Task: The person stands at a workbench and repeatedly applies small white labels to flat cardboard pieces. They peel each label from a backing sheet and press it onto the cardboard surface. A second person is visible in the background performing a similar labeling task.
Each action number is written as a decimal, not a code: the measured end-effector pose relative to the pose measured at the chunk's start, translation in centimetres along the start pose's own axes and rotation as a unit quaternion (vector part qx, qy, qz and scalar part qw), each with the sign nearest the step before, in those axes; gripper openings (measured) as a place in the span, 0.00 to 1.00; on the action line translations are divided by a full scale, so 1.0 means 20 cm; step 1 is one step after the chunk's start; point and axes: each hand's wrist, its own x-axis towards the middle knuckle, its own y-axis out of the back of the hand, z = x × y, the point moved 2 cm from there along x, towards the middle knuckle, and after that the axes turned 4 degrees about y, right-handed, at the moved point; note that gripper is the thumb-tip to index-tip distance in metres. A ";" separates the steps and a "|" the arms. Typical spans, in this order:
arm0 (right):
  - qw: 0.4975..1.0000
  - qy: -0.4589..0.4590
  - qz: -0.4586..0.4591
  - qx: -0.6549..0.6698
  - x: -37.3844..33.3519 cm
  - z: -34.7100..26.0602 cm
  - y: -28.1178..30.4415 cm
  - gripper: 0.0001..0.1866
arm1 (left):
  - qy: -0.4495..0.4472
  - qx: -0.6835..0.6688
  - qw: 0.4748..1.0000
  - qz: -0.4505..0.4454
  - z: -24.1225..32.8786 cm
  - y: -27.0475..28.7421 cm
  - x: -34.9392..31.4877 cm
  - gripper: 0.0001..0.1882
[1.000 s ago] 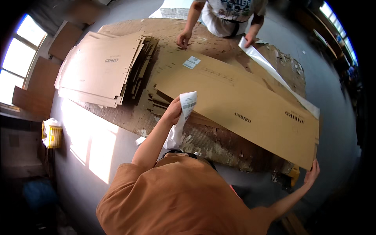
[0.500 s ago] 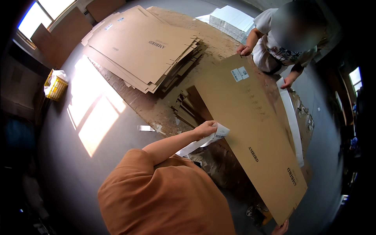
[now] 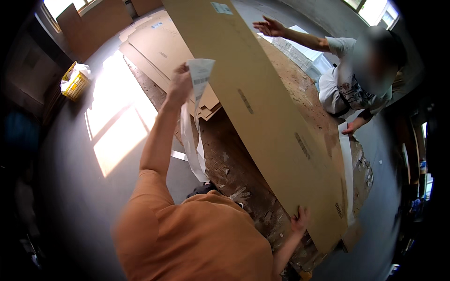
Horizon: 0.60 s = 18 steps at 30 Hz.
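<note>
A grey concrete floor [image 3: 79, 187] with a sunlit patch lies under a worn work surface [image 3: 234, 173]. Our left hand [image 3: 179, 84] pinches shut on a long white paper strip [image 3: 193, 136] hanging down. Our right hand [image 3: 300, 219] presses spread fingers against the near edge of a large cardboard sheet [image 3: 262, 107]. Far right, a co-worker's hand [image 3: 268, 27] touches its far end. Flat cartons [image 3: 159, 47] lie stacked far left.
</note>
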 end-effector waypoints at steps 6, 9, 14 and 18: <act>0.974 -0.027 -0.209 0.088 0.31 0.12 -1.53 0.13 | -0.131 0.405 0.887 0.176 0.34 0.54 -0.19 0.09; 0.966 -0.031 -0.250 0.053 0.37 0.17 -2.03 0.09 | -0.292 0.568 0.753 0.159 0.52 0.74 -0.38 0.13; 0.972 -0.022 -0.230 0.037 0.42 0.25 -2.42 0.11 | -0.468 0.793 0.310 0.237 1.17 1.18 -0.52 0.14; 0.902 -0.126 -0.395 -0.122 0.37 0.30 -2.47 0.16 | -0.486 0.775 0.096 0.392 1.96 1.53 -0.55 0.12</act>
